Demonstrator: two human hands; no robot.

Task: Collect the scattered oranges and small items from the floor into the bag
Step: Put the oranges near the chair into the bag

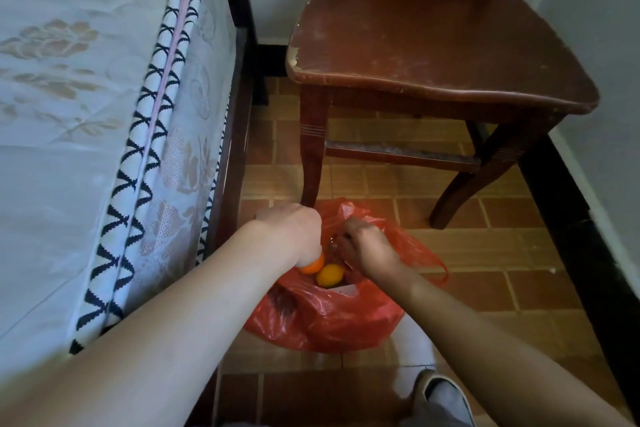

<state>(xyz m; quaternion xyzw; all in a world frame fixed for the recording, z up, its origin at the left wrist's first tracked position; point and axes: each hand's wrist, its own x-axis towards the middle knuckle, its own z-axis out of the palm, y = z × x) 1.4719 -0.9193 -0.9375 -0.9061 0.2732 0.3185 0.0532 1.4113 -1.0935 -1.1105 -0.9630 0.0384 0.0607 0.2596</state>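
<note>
At lower centre, the left hand [289,230] grips an orange [311,266] directly above the red plastic bag [329,319]'s mouth; the right hand [369,248] pinches its rim open.

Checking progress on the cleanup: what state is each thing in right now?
Red bag: on the floor, mouth open.
Yellow orange: inside the bag.
Orange fruit: held over the bag.
Left hand: closed on that fruit.
Right hand: gripping the bag's rim.
</note>
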